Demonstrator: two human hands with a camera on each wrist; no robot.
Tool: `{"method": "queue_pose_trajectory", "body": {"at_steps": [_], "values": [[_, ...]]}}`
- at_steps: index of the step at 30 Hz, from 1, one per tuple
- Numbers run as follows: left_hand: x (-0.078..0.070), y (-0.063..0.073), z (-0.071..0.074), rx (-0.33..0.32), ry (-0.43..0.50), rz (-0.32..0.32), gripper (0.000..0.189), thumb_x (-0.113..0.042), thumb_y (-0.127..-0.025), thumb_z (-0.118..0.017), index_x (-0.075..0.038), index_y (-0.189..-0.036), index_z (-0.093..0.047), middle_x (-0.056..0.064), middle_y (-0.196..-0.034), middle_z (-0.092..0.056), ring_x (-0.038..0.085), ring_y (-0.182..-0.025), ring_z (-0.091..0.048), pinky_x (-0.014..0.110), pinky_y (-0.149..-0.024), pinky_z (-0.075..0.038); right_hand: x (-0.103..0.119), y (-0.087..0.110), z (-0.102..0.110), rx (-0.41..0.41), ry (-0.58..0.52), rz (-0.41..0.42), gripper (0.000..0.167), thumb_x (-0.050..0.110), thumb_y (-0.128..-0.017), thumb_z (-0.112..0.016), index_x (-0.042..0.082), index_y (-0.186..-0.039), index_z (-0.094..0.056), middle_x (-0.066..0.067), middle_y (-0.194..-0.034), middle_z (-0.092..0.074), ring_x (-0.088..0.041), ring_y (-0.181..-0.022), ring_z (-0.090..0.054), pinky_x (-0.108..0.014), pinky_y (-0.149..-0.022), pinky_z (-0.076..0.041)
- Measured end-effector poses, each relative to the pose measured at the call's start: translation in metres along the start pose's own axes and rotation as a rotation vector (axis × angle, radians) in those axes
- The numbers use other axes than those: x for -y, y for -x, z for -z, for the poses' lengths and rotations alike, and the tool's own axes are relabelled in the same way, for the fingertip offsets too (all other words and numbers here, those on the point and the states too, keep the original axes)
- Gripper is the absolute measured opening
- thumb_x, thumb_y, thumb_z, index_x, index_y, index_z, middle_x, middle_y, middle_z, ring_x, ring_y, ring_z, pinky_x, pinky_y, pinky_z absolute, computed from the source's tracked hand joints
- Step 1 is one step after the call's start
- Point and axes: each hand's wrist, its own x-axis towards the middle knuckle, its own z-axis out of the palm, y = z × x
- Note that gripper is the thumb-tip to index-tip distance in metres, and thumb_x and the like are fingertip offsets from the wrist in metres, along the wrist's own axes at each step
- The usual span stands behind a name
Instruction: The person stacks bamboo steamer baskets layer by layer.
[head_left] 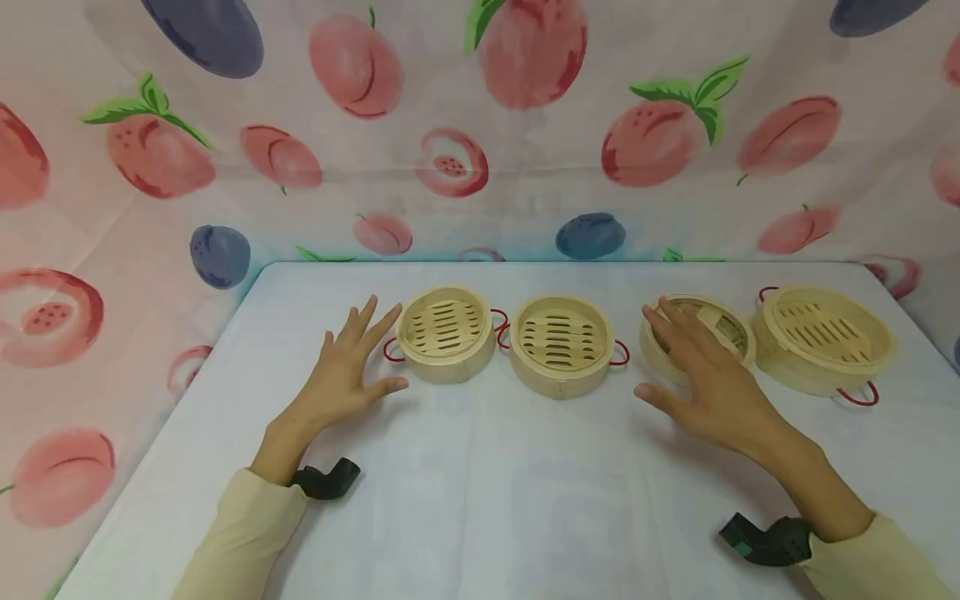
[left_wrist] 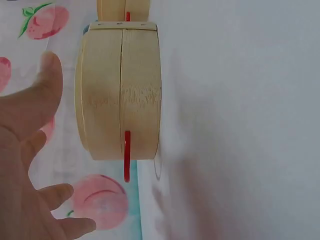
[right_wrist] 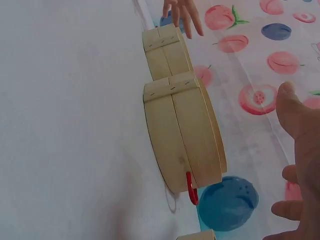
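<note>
My left hand is spread, fingers straight, just left of a small bamboo steamer basket with a slatted base and red handles. In the left wrist view the basket's banded side wall stands apart from the thumb. A matching steamer basket sits to its right, their red handles close together. Over a third round bamboo piece with a woven inside, my right hand is held with extended fingers, covering part of it. Nothing is gripped by either hand.
A larger bamboo steamer basket with red handles stands at the far right, close against the woven piece. All sit in a row on a white-covered table. Behind hangs a fruit-print cloth. Each wrist wears a black camera.
</note>
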Motion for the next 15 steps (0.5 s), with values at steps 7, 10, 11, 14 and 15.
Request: {"method": "queue_pose_trajectory", "body": {"at_steps": [7, 10, 11, 14, 15], "values": [[0.003, -0.009, -0.007, -0.065, 0.272, 0.045, 0.08, -0.024, -0.082, -0.078, -0.026, -0.149, -0.034, 0.011, -0.156, -0.021, 0.036, -0.141, -0.019, 0.064, -0.107, -0.021, 0.01, -0.004, -0.005, -0.029, -0.082, -0.001, 0.088, 0.038, -0.08, -0.077, 0.023, -0.152, -0.028, -0.007, -0.156, -0.023, -0.033, -0.141, -0.02, -0.066, -0.099, -0.029], [0.004, -0.012, -0.01, -0.073, 0.327, 0.047, 0.074, -0.02, -0.08, -0.08, -0.021, -0.144, -0.043, 0.008, -0.155, -0.026, 0.03, -0.141, -0.023, 0.06, -0.108, -0.023, 0.018, -0.008, -0.008, -0.028, -0.098, -0.012, 0.086, 0.037, -0.081, -0.076, 0.024, -0.152, -0.027, -0.005, -0.156, -0.022, -0.031, -0.142, -0.019, -0.066, -0.099, -0.03], [0.004, -0.014, -0.011, -0.067, 0.327, 0.042, 0.071, -0.019, -0.079, -0.08, -0.019, -0.141, -0.047, 0.009, -0.154, -0.027, 0.03, -0.14, -0.024, 0.059, -0.108, -0.024, 0.02, -0.009, -0.009, -0.028, -0.1, -0.01, 0.086, 0.037, -0.082, -0.075, 0.024, -0.152, -0.027, -0.004, -0.156, -0.022, -0.031, -0.142, -0.019, -0.065, -0.1, -0.03], [0.005, -0.017, -0.015, -0.063, 0.325, 0.027, 0.06, -0.016, -0.079, -0.08, -0.013, -0.133, -0.054, 0.013, -0.15, -0.034, 0.031, -0.138, -0.029, 0.056, -0.109, -0.025, 0.023, -0.011, -0.011, -0.03, -0.102, 0.005, 0.084, 0.037, -0.083, -0.074, 0.023, -0.152, -0.027, -0.004, -0.156, -0.023, -0.031, -0.141, -0.02, -0.064, -0.102, -0.029], [0.005, -0.018, -0.016, -0.07, 0.324, 0.023, 0.056, -0.015, -0.079, -0.081, -0.012, -0.129, -0.057, 0.014, -0.148, -0.037, 0.032, -0.137, -0.031, 0.055, -0.109, -0.025, 0.023, -0.012, -0.011, -0.029, -0.103, 0.011, 0.084, 0.037, -0.083, -0.074, 0.022, -0.152, -0.028, -0.005, -0.156, -0.023, -0.031, -0.141, -0.02, -0.063, -0.102, -0.029]]}}
